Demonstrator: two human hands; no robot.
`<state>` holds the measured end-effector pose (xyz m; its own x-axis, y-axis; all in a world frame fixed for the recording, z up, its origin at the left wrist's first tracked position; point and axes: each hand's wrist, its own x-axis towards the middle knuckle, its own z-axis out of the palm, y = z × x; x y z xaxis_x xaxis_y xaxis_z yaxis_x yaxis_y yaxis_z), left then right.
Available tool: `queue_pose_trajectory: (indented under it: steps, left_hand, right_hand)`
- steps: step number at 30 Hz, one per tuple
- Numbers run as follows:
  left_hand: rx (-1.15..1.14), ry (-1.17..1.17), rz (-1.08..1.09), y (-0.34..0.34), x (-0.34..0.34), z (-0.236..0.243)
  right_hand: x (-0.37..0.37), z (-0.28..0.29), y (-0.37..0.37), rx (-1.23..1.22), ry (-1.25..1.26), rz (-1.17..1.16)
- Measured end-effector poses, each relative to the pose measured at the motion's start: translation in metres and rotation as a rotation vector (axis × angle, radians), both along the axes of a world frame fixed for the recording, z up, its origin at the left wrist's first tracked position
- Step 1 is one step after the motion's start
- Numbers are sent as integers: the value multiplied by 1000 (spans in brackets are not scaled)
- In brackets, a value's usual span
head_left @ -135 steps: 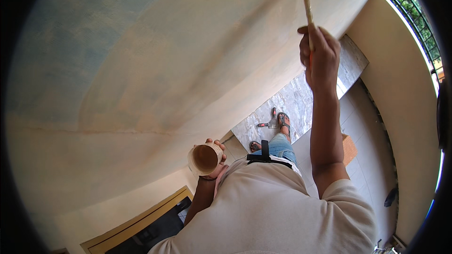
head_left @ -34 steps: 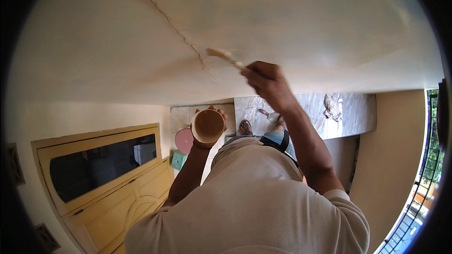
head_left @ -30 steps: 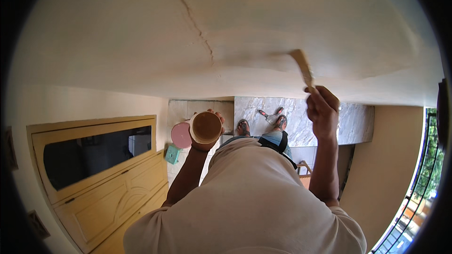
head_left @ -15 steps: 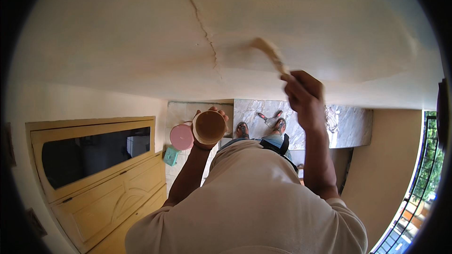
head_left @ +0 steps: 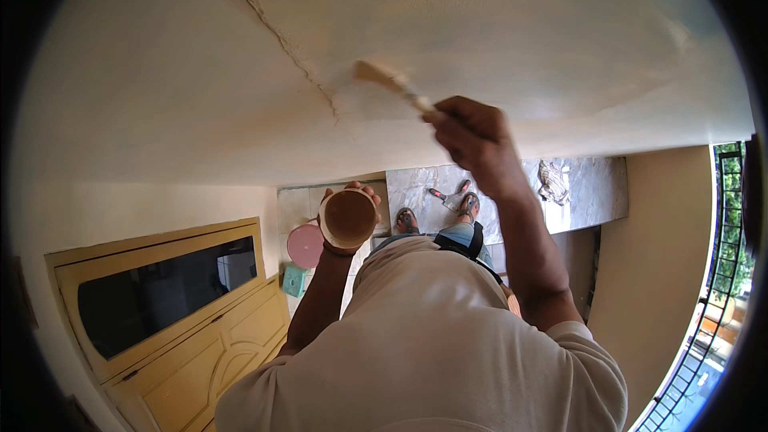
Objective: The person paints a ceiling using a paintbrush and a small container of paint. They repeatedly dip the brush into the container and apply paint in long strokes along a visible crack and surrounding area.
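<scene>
At the lower left of the frame is a yellow door [head_left: 188, 360] with a long dark window [head_left: 164, 294] in it. The big pale wall [head_left: 160, 112] fills the top of the frame, and a thin, wiggly crack [head_left: 276, 36] runs down it from the upper left toward the middle. Under the crack's low end, left of the middle, there is a round pink thing [head_left: 305, 246], with a small green thing [head_left: 294, 280] just below it. Next to them is a round cup [head_left: 350, 218], its open top facing us and its inside brown. The left hand [head_left: 372, 193] has its fingers wrapped around the cup, holding it from behind. Above and to the right, a brush [head_left: 388, 84] points left toward the crack. It is a bit blurry, so I cannot tell if its tip touches the wall. Near the middle, two feet in sandals [head_left: 406, 221] stand by two tools with red and black handles [head_left: 438, 194]. The right hand [head_left: 476, 138], right of the middle, has its fingers closed around the brush handle. Farther right lies a crumpled cloth [head_left: 554, 182], and black bars [head_left: 724, 216] stand at the right edge.
</scene>
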<state>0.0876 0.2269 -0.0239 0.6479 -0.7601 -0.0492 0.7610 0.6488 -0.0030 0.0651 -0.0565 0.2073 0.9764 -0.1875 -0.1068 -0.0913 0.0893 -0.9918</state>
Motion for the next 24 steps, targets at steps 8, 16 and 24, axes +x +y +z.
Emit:
queue_pose_trajectory:
  steps: [8,16,24]
  left_hand:
    - [94,58,-67,6,-16,-17]
    - [89,68,-145,-35,3,-4]
    - [94,57,-115,-11,-7,-22]
  right_hand:
    - [-142,-18,-139,33,-173,-975]
    - [-54,-59,21,-654,-114,-331]
    - [-82,-37,-94,-106,60,-520]
